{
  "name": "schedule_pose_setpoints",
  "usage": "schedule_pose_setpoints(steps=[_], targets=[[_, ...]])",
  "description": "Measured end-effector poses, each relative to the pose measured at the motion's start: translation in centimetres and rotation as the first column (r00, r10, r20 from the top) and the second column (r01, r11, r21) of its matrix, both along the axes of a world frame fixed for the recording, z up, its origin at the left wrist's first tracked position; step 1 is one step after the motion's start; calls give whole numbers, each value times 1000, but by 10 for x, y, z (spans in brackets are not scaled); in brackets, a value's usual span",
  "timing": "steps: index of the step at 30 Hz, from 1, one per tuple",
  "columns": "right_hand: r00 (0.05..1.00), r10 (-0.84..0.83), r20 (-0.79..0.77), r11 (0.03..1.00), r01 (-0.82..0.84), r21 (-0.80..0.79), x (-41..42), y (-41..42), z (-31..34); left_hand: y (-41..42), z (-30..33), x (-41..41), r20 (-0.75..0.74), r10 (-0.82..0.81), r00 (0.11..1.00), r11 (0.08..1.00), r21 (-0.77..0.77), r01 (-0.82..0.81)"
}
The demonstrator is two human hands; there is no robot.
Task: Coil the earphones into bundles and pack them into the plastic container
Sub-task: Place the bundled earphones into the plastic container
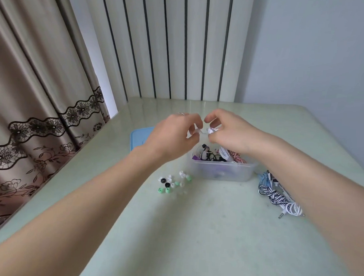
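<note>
Earphones [212, 130], a small white bundle, sit just above the middle of the frame, pinched between both hands over the far edge of the plastic container [223, 171]. The right hand [227, 131] curls its fingers round the bundle; the left hand [175, 133], with a ring on one finger, pinches a short white end sticking out toward it. Below the hands, the clear container already holds coiled sets in black, purple, white and red-and-white. To its right, at the frame's right side, lies a loose heap of cables [278, 194] in blue, black-and-white and white, with plugs showing. Left of the container, small ear tips [173, 182] in white, black and green are scattered on the pale green table [193, 232]. A blue lid [140, 137] lies behind the left hand.
</note>
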State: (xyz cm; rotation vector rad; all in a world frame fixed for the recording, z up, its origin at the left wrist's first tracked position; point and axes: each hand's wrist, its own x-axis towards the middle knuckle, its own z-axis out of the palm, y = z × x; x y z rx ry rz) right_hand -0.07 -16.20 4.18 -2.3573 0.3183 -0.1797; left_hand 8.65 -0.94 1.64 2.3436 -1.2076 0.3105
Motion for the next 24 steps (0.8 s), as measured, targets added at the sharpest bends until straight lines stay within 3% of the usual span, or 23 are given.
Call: schedule_pose_setpoints(steps=[2,7,10,13,16,18,22,24], targets=[[998,1,-69,998,-5,-69,12,-3,-8,-11,-5,11,3,37,999,993,110,-37],[972,59,-226,996,-72,-51,16,-1,-26,-30,-19,18,60,49,997,914,400,-68],[977,42,-207,989,-71,-131,11,-5,-20,-36,-17,17,69,29,997,882,468,-58],[997,-23,-78,990,12,-144,-4,-15,-4,-35,-12,13,74,31,997,878,474,-62],[988,-140,65,964,151,-217,-36,-32,13,-28,-7,1,85,9,996,898,438,-46],[976,-207,72,925,219,-309,-64,-41,14,-23,-6,-15,70,-6,998,939,343,-19],[938,-240,-251,849,77,-522,-109,-35,-7,-17,-12,-57,23,-110,994,993,44,109],[900,-259,-350,794,-8,-608,-125,-24,-22,-15,-22,-76,18,-178,984,984,-25,178]])
